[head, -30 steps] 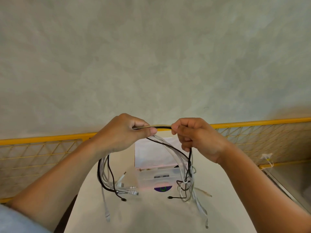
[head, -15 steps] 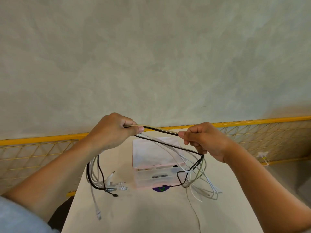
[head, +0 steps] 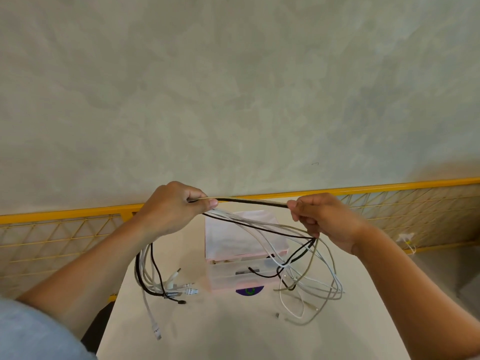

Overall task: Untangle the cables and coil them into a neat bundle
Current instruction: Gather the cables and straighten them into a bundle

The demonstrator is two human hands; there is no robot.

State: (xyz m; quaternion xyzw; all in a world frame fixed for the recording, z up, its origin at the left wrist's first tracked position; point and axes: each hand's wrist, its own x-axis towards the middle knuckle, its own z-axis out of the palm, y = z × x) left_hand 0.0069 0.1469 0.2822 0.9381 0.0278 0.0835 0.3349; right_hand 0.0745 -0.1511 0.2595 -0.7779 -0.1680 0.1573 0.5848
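Now, the left hand (head: 168,209) curls its fingers round several cables (head: 259,224), its thumb pressing one black cable (head: 249,201) that runs taut toward 3 o'clock into the right hand (head: 327,222), pinched there at the fingertips. Loops hang from both hands over the table (head: 233,333), too overlapped to count. One box (head: 228,237) sits at 6 o'clock below them, its purple sticker (head: 249,291) unreadable. One yellow rail (head: 376,188) crosses at 12 o'clock; bare tabletop lies nearer the person.

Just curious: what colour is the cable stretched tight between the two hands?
The cable is black, clearest in the head view.
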